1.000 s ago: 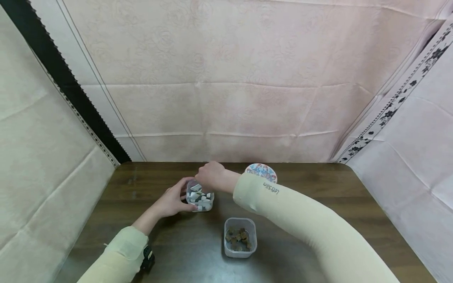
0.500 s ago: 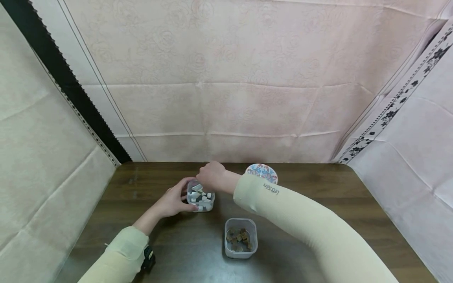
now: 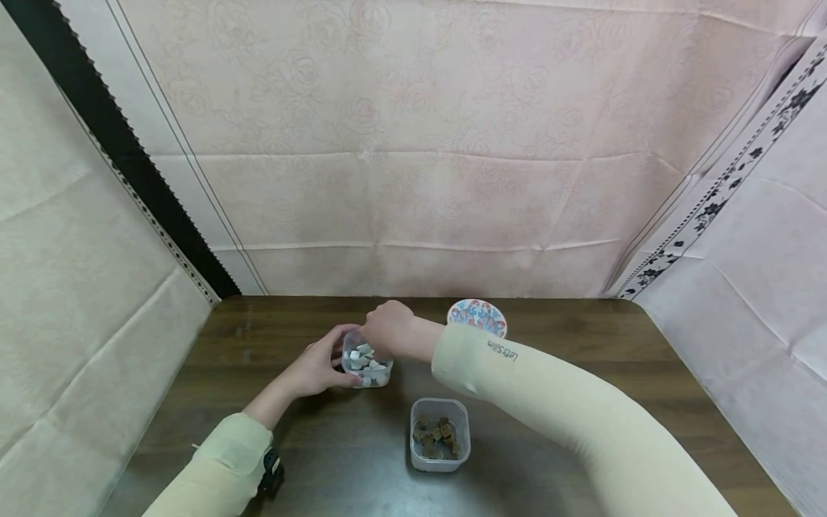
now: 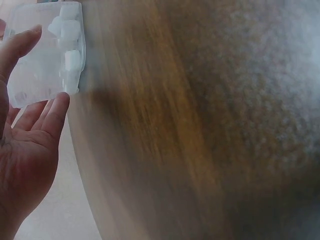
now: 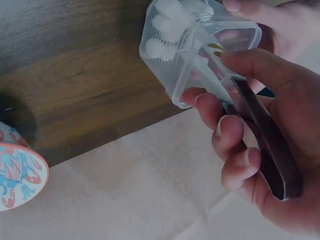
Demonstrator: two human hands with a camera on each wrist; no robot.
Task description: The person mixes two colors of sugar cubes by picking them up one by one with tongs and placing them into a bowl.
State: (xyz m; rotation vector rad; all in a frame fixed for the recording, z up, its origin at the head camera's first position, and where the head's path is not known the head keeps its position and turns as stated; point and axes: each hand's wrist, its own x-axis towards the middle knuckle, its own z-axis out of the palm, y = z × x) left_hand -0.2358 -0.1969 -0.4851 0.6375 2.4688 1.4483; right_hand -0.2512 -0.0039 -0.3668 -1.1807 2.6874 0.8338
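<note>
A small clear plastic box (image 3: 376, 381) stands near the table's far edge, partly filled with white pieces (image 3: 363, 357). My left hand (image 3: 316, 366) grips it from the left, with thumb and fingers on its walls; in the left wrist view the fingers curve round the clear box (image 4: 37, 75). My right hand (image 3: 394, 332) reaches over the box's right side. The right wrist view shows it holding tongs with dark handles (image 5: 265, 137) and pale arms. Their tips reach into the box by the white pieces (image 5: 162, 50); whether they pinch one, I cannot tell.
A second clear box (image 3: 441, 465) with brown cubes (image 3: 442, 432) stands nearer, right of centre. Behind my right forearm is a round thing patterned in red and blue (image 3: 478, 312). Cloth hangings (image 3: 413, 201) rise at the back and both sides of the wooden table (image 3: 336, 459).
My right hand has shifted slightly right and towards me over the box. The white pieces lie a little differently. The left hand has stayed in place on the box.
</note>
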